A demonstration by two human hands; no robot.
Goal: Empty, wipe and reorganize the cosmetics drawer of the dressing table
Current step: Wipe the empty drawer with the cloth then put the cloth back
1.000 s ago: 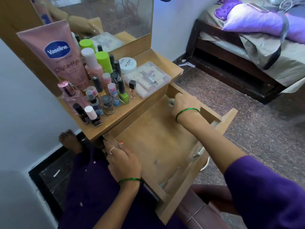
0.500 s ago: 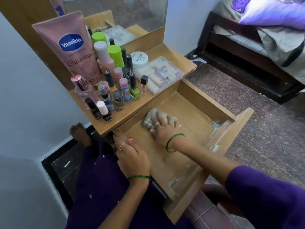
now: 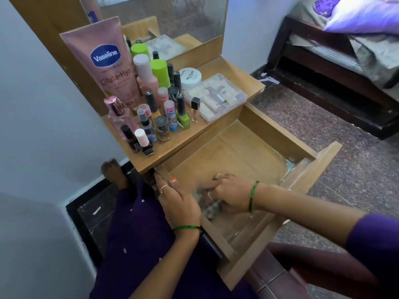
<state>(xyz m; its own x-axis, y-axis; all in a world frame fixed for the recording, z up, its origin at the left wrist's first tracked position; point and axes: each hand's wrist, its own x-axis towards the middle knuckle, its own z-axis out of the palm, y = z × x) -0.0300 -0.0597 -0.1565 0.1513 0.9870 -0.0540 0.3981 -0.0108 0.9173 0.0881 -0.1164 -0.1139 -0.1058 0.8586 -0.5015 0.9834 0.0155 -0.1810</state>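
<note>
Your bedroom corner, daylit.
You have pale walls (image 3: 43, 104), speckled floor (image 3: 356, 169), and a dark-framed bed (image 3: 323, 67) to the right.

Dressing table (image 3: 218, 67) — cosmetics (image 3: 151, 108), clear case (image 3: 218, 97).

A single head-worn wide-angle camera looks forward and steeply down from just above the seated person's lap. The open drawer (image 3: 235, 156) sits close, at the centre of the frame, and both forearms enter from the lower edge. The view faces the dressing table's surface (image 3: 172, 145) and mirror (image 3: 172, 16) at upper left, with the wall to the left. The floor (image 3: 323, 117) and a bed (image 3: 345, 50) fill the right side, farther off. Straight lines bow near the edges.
</note>
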